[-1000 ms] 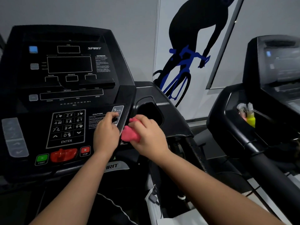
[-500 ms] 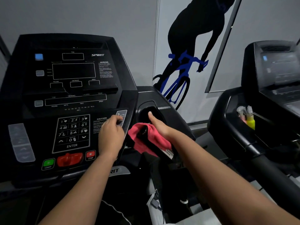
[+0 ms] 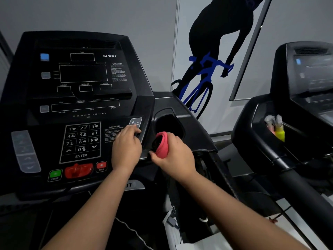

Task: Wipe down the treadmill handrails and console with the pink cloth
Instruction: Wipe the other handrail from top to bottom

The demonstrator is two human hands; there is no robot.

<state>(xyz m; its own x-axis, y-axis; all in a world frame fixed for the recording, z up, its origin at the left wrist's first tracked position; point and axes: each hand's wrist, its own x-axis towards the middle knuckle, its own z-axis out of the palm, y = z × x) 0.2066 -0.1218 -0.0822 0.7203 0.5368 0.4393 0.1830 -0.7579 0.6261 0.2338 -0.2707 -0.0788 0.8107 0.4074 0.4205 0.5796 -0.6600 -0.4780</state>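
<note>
The black treadmill console (image 3: 81, 98) fills the left of the view, with a number keypad (image 3: 82, 141) and red safety key (image 3: 78, 170). My left hand (image 3: 127, 147) rests on the console's right edge, fingers curled against the speed buttons. My right hand (image 3: 173, 154) grips the bunched pink cloth (image 3: 161, 144) against the console's right side, just below the cup holder recess (image 3: 169, 126). A dark object shows inside the cloth's fold.
A second treadmill (image 3: 297, 105) stands to the right, with a yellow spray bottle (image 3: 278, 130) in its tray and its black handrail (image 3: 306, 192) running toward me. A cyclist wall graphic (image 3: 210, 69) is behind. White floor shows between the machines.
My right hand pulled back from the cup holder and closed on the cloth, bunching it at the console's right side. My left hand stayed in place.
</note>
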